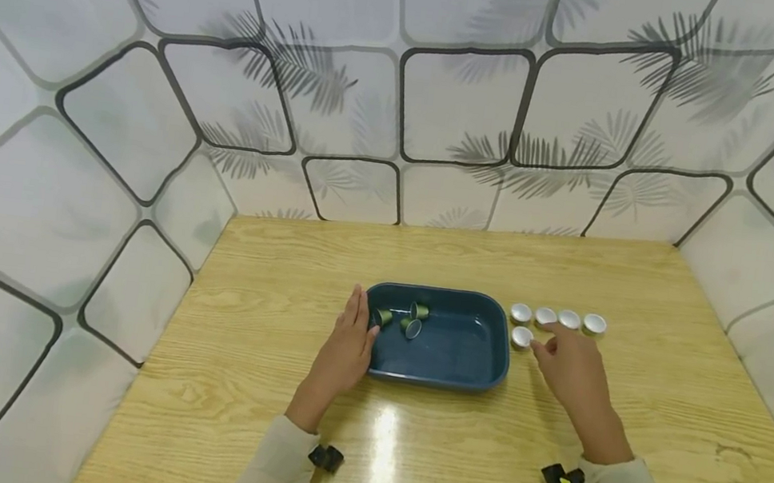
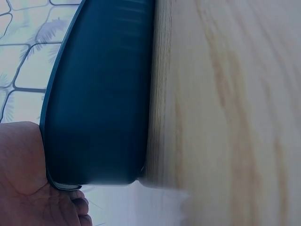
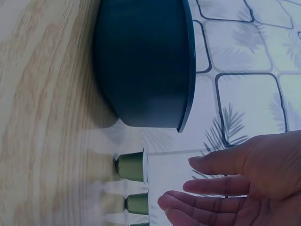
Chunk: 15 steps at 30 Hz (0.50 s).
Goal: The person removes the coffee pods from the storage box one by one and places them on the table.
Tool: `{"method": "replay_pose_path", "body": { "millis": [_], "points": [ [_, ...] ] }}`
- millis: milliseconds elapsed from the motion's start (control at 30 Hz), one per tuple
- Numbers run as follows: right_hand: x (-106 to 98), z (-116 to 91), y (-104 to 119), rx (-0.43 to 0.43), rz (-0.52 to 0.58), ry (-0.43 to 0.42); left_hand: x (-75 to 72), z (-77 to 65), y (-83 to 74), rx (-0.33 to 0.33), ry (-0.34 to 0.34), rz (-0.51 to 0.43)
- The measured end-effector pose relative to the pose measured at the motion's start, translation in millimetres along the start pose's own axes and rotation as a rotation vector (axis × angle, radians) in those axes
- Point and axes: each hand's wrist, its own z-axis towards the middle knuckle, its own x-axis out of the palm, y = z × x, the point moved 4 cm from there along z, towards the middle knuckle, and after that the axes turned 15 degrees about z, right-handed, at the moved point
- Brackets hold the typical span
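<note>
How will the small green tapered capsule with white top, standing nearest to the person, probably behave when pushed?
The capsule might tip easily, as its base looks narrower than its top; fallen, its round, tapered body would probably roll in a curve.

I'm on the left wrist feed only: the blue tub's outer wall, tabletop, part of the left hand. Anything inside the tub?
Observer: Yes. The head view shows three green capsules lying in the blue tub, toward its left end.
Operator: Any outside it?
Observer: Five other capsules stand white face up on the table, right of the tub: four in a far row, one nearer the person.
Operator: Right hand holding one?
Observer: None that I can see. The right wrist view shows the right hand beside the capsules, fingers extended.
</note>
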Motion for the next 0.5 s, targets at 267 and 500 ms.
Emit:
{"method": "replay_pose_path", "body": {
  "millis": [267,500],
  "points": [
    [3.8,0.8,18.1,-0.003,0.013,0.014,0.8,-0.1,0.9,-0.006,0.006,0.002],
    [12.5,3.1,29.1,-0.013,0.061,0.052,1.0,0.3,0.4,-0.002,-0.005,-0.001]
  ]
}}
